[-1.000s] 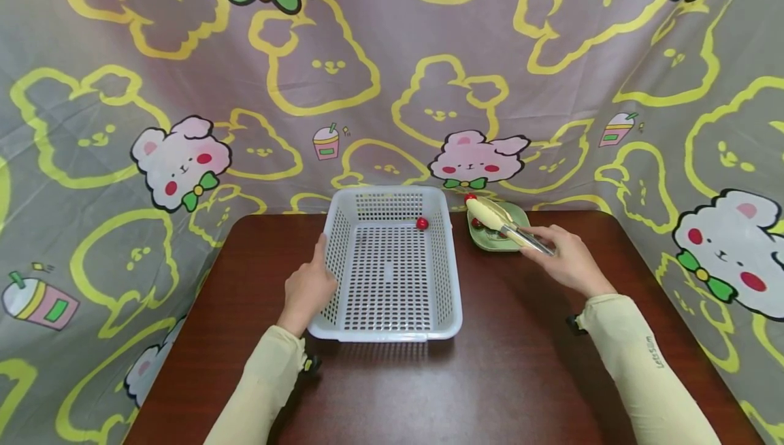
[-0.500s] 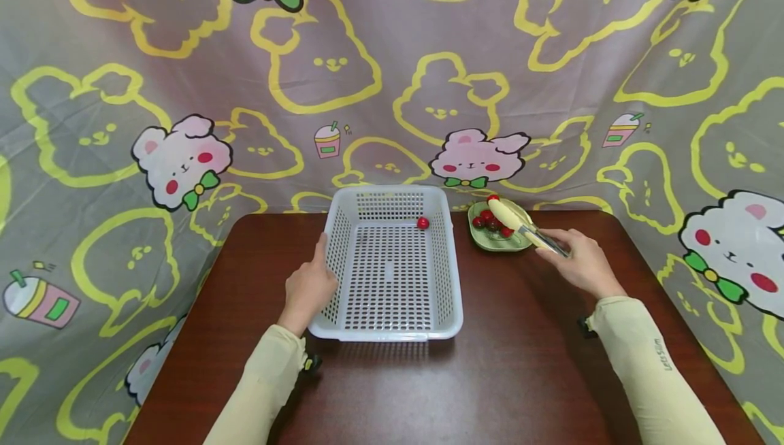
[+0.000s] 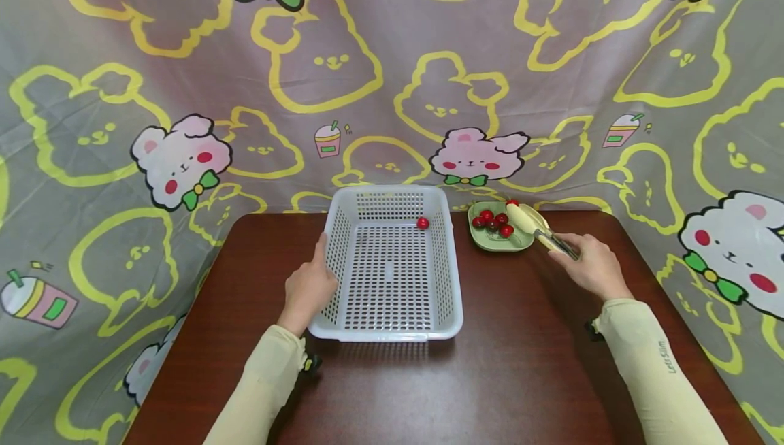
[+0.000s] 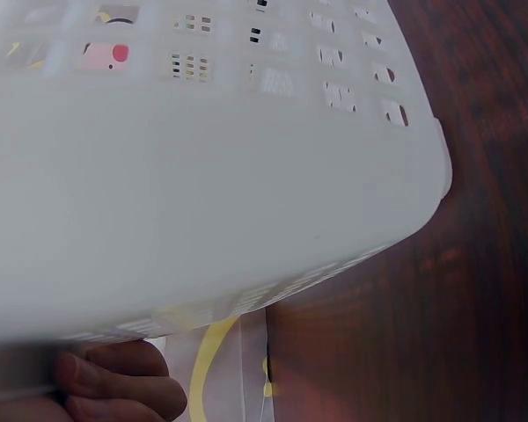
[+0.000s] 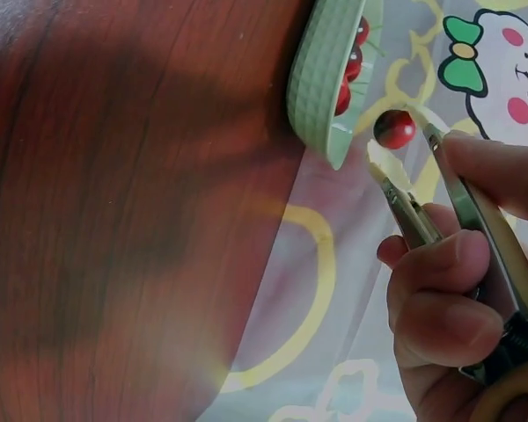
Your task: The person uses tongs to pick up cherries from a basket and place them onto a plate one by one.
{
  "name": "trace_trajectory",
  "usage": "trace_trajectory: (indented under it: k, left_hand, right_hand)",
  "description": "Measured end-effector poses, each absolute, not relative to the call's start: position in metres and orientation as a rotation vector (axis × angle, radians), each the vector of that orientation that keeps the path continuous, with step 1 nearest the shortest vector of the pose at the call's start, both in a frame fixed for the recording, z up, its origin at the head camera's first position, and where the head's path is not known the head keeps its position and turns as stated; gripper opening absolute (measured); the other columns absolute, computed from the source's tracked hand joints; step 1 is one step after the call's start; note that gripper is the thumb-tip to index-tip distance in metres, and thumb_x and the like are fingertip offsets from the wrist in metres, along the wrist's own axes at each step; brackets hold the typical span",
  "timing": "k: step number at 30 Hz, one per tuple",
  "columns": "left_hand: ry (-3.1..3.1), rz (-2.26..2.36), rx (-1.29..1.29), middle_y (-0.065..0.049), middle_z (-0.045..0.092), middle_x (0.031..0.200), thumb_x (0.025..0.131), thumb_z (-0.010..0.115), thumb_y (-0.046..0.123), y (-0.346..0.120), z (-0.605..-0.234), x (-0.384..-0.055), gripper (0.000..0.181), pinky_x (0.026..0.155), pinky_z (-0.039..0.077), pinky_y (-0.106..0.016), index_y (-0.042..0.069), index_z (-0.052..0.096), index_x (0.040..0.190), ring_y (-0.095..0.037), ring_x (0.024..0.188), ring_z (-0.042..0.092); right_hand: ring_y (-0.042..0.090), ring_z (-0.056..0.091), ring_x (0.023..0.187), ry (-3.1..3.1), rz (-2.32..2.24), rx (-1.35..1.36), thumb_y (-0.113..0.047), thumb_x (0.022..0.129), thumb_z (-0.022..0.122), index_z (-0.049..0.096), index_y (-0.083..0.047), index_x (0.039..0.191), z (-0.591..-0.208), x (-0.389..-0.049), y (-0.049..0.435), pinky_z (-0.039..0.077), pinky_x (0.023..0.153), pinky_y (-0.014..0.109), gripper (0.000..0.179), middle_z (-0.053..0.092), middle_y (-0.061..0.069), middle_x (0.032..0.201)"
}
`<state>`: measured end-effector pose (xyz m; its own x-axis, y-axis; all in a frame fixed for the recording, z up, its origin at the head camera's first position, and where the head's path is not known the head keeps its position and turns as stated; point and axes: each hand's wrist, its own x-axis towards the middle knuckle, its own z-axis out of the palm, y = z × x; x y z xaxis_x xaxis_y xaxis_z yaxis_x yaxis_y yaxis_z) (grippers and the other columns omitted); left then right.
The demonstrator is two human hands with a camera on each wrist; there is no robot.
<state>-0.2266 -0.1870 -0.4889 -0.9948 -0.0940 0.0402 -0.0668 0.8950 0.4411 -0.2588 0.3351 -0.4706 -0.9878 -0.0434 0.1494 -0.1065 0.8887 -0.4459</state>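
My right hand (image 3: 594, 265) grips metal tongs (image 3: 545, 234) with cream tips. A cherry (image 5: 394, 129) sits between the tong tips in the right wrist view. In the head view, that cherry shows just past the tips, by the back right rim of a green plate (image 3: 502, 246). Several dark red cherries (image 3: 493, 225) lie on the plate. My left hand (image 3: 311, 288) holds the left side of a white perforated basket (image 3: 382, 335), index finger along the rim. In the left wrist view, its other fingers (image 4: 128, 382) curl against the outer wall. Inside the basket, one cherry (image 3: 422, 223) lies near the back right corner.
Everything stands on a dark brown table (image 3: 514, 377). A patterned cloth (image 3: 392, 91) hangs right behind the table's back edge and along both sides. The plate stands to the right of the basket, near that back edge.
My right hand has moved to the right with the tongs and the cherry at their tips, uncovering the cherries on the plate. The left hand and basket stay put.
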Motion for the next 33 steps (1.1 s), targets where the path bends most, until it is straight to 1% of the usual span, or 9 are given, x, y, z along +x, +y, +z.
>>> trace_trajectory:
  k: [6,14,19,22,24,28,33]
  left_hand:
    - [-2.995,-0.691,0.123,-0.005,0.048,0.054,0.094,0.048,0.011,-0.188,-0.49,-0.227,0.079,0.043,0.027,-0.031,0.013,0.016,0.167,-0.016,0.043,0.035]
    - [-3.003,-0.683,0.121,-0.005,0.048,0.054,0.096,0.046,0.013,-0.188,-0.491,-0.226,0.078,0.043,0.026,-0.031,0.014,0.014,0.167,-0.016,0.043,0.035]
    - [-2.998,-0.688,0.123,-0.006,0.047,0.054,0.096,0.046,0.012,-0.188,-0.491,-0.227,0.078,0.042,0.026,-0.031,0.014,0.015,0.167,-0.016,0.042,0.034]
    - [-2.998,-0.691,0.126,-0.006,0.048,0.054,0.096,0.047,0.012,-0.188,-0.491,-0.227,0.078,0.042,0.026,-0.031,0.014,0.015,0.167,-0.017,0.042,0.035]
    - [-3.001,-0.692,0.126,-0.006,0.048,0.054,0.096,0.047,0.013,-0.188,-0.491,-0.227,0.078,0.042,0.027,-0.031,0.014,0.014,0.167,-0.017,0.042,0.036]
    - [-3.006,-0.696,0.128,-0.006,0.048,0.054,0.096,0.047,0.013,-0.188,-0.491,-0.227,0.079,0.043,0.027,-0.031,0.015,0.013,0.167,-0.017,0.042,0.036]
    - [-3.007,-0.701,0.131,-0.006,0.048,0.054,0.095,0.047,0.012,-0.188,-0.491,-0.227,0.079,0.042,0.027,-0.031,0.014,0.015,0.167,-0.017,0.042,0.035]
  right_hand:
    - [0.033,0.057,0.081,-2.934,0.664,0.098,-0.035,0.095,0.072,0.063,-0.001,0.137,-0.474,-0.258,0.338,0.04,0.064,0.039,0.054,0.065,0.027,0.107]
    - [0.036,0.06,0.076,-2.957,0.585,0.077,-0.031,0.094,0.072,0.064,-0.001,0.136,-0.475,-0.258,0.332,0.044,0.06,0.048,0.052,0.063,0.027,0.102]
    - [0.042,0.061,0.073,-2.944,0.498,0.082,-0.027,0.093,0.073,0.065,-0.001,0.135,-0.475,-0.257,0.323,0.046,0.06,0.055,0.05,0.06,0.026,0.096]
    - [0.045,0.06,0.069,-2.927,0.428,0.098,-0.024,0.092,0.073,0.065,-0.001,0.132,-0.474,-0.256,0.317,0.046,0.058,0.058,0.047,0.058,0.026,0.093]
    - [0.044,0.059,0.063,-2.912,0.38,0.107,-0.022,0.091,0.074,0.066,-0.001,0.131,-0.474,-0.255,0.313,0.046,0.055,0.058,0.045,0.057,0.026,0.092]
    - [0.039,0.054,0.053,-2.884,0.303,0.123,-0.018,0.09,0.073,0.067,-0.001,0.129,-0.473,-0.256,0.307,0.044,0.049,0.054,0.042,0.054,0.025,0.089]
    - [0.036,0.051,0.049,-2.875,0.266,0.117,-0.017,0.089,0.073,0.066,-0.001,0.127,-0.474,-0.257,0.304,0.042,0.047,0.052,0.041,0.051,0.025,0.087]
